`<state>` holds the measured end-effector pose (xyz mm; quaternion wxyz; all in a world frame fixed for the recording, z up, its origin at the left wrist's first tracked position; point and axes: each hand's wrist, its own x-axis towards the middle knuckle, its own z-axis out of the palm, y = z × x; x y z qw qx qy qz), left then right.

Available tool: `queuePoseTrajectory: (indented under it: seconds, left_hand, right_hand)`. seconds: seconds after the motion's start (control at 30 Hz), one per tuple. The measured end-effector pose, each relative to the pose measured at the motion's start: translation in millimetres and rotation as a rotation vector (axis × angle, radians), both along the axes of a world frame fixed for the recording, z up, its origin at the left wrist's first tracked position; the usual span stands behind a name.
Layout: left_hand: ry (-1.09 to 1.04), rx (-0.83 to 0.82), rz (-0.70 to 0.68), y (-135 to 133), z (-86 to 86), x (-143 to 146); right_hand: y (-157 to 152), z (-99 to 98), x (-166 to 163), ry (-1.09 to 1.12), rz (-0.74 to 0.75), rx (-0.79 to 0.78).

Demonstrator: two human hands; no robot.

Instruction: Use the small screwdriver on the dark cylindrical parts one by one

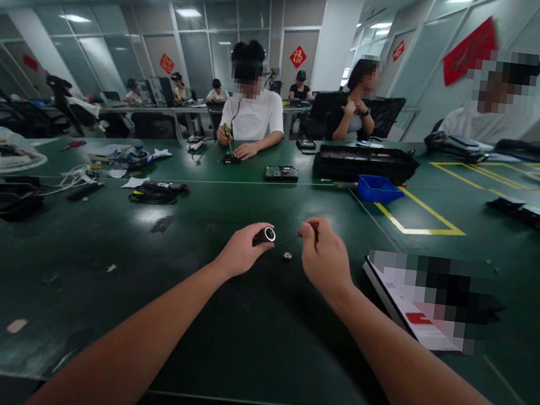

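My left hand point(241, 250) is closed around a small black cylinder with a silver ring at its end point(265, 235), held just above the dark green table point(216, 333). My right hand point(323, 254) pinches a thin tool with a red handle point(301, 234), its tip pointing left toward the cylinder. A tiny metal part point(287, 255) lies on the table between the two hands.
A sheet of paper point(420, 320) lies to my right. A blue bin point(377, 189), a long black case point(362, 162) and a circuit board point(281, 173) sit farther back. Cables and tools point(154, 192) clutter the left. Other people sit across the table.
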<state>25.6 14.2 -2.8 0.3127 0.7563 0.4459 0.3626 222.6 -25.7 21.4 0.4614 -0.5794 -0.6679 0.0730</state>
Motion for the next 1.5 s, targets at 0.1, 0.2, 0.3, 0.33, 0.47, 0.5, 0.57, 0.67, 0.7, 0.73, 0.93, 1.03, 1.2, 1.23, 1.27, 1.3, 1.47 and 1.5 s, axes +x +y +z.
queuePoseTrajectory:
  seconds: [0.1, 0.2, 0.3, 0.33, 0.47, 0.5, 0.57, 0.67, 0.7, 0.73, 0.93, 1.03, 1.2, 1.23, 1.27, 1.3, 1.47, 1.5]
  left_hand:
    - [-0.298, -0.14, 0.045, 1, 5.5, 1]
    - [-0.528, -0.283, 0.074, -1, 12.9, 2]
    - [-0.553, -0.381, 0.04, -6, 20.7, 4]
    - [-0.511, -0.398, 0.019, -8, 22.9, 5]
    - [-0.162, -0.372, -0.009, -13, 29.0, 12]
    - [-0.061, -0.331, -0.016, -13, 29.9, 14]
    - [0.119, -0.2, -0.056, -12, 30.5, 20]
    - [0.342, -0.005, -0.121, -8, 27.4, 30]
    - [0.42, 0.028, -0.137, -6, 25.3, 33]
    - [0.497, 0.045, -0.145, -5, 22.8, 36]
    - [0.756, 0.084, -0.168, -1, 11.1, 46]
    - [0.759, 0.082, -0.158, 1, 11.6, 45]
    - [0.576, -0.024, -0.126, 8, 16.1, 30]
    - [0.524, -0.056, -0.119, 9, 16.7, 25]
    - [0.468, -0.099, -0.111, 11, 17.0, 20]
    - [0.406, -0.152, -0.102, 12, 17.1, 15]
    - [-0.041, -0.512, 0.039, 21, 18.7, -16]
    - [-0.151, -0.583, 0.082, 23, 19.9, -24]
  right_hand:
    - [-3, 2.4, 0, 0.048, 0.019, 0.058]
    - [-4, 3.2, 0, 0.077, 0.033, 0.166]
    - [-4, 2.6, 0, 0.091, 0.029, 0.238]
    - [-3, 2.4, 0, 0.094, 0.028, 0.242]
    - [-3, 2.6, 0, 0.099, 0.03, 0.215]
    - [-3, 2.9, 0, 0.1, 0.03, 0.215]
    - [-2, 3.6, 2, 0.098, 0.026, 0.22]
    - [-1, 3.9, 4, 0.095, 0.023, 0.217]
    - [0, 3.8, 4, 0.098, 0.025, 0.21]
    - [0, 3.7, 4, 0.102, 0.029, 0.203]
    - [1, 2.7, 3, 0.106, 0.055, 0.214]
    - [0, 2.5, 2, 0.107, 0.06, 0.213]
    - [-1, 2.5, 2, 0.102, 0.067, 0.206]
    - [-1, 2.7, 2, 0.101, 0.067, 0.204]
    - [-1, 3.0, 2, 0.1, 0.066, 0.201]
    - [-1, 3.4, 2, 0.1, 0.064, 0.196]
    - [-3, 5.0, 2, 0.106, 0.067, 0.16]
    - [-3, 5.0, 2, 0.107, 0.068, 0.151]
